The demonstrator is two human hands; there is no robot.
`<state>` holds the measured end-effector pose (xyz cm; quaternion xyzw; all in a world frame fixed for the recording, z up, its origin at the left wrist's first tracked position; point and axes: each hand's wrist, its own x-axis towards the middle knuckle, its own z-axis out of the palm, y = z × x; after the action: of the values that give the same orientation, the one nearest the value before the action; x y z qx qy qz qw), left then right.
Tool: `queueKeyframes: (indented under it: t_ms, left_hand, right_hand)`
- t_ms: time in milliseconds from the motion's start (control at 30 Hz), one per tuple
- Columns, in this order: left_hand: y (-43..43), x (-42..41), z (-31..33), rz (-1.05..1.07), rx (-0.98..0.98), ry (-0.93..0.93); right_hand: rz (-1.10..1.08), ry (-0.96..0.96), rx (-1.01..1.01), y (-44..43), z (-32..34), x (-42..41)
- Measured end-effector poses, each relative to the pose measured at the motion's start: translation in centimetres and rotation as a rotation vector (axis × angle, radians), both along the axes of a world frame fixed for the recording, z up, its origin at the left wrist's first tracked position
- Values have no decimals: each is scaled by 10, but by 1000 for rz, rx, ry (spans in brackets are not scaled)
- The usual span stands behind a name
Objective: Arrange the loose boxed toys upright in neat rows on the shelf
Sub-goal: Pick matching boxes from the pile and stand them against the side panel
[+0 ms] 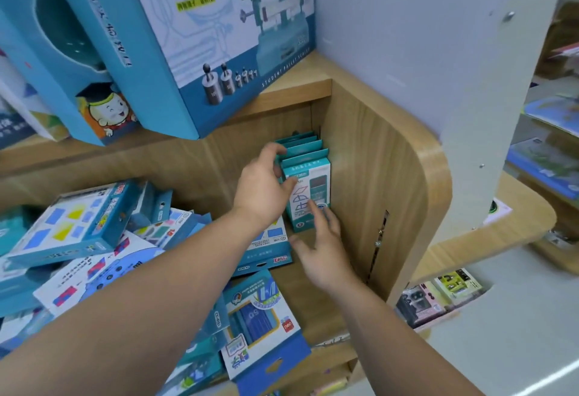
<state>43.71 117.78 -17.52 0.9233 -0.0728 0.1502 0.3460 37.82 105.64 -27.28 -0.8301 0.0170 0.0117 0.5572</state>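
Several small teal boxed toys [308, 189] stand upright in a row in the shelf's back right corner. My left hand [264, 185] is against the left side of that row, fingers curled over the top edges and thumb on the front box's face. My right hand [322, 245] is lower, fingers straight, its fingertips touching the lower front of the front box. Loose blue boxes lie in a heap at left, among them a flat box with coloured shapes [72, 223]. Another with a hang tab [260, 323] lies near the shelf front.
The wooden shelf's curved side wall [391, 182] closes the right side right next to the row. A large blue balance-scale box [200, 35] on the shelf above overhangs the space. A flat box [269, 248] lies under my left wrist. More goods fill racks at right.
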Motion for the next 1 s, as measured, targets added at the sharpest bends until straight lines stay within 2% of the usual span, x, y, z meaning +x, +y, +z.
queueKeyframes:
  t_ms: [167, 333, 400, 533, 667, 767, 867, 1000]
  left_hand:
    - [20, -27, 19, -13, -10, -15]
    - [79, -83, 47, -2, -70, -106]
    - [116, -106, 54, 27, -67, -162]
    - [207, -145, 57, 204, -71, -235]
    - [302, -173, 49, 429, 34, -248]
    - [372, -179, 41, 542, 188, -145]
    - [424, -175, 36, 580, 355, 35]
    - [458, -170, 34, 496, 306, 284]
  right_hand:
    - [-42, -249, -84, 15, 27, -13]
    - [74, -464, 19, 65, 80, -17]
    - [183, -513, 0, 94, 100, -21]
    - [453, -555, -148, 159, 124, -29]
    - [562, -566, -354, 216, 130, -30]
    - [543, -600, -532, 251, 131, -31]
    - [580, -532, -718, 276, 132, -33]
    - [523, -481, -782, 290, 135, -37]
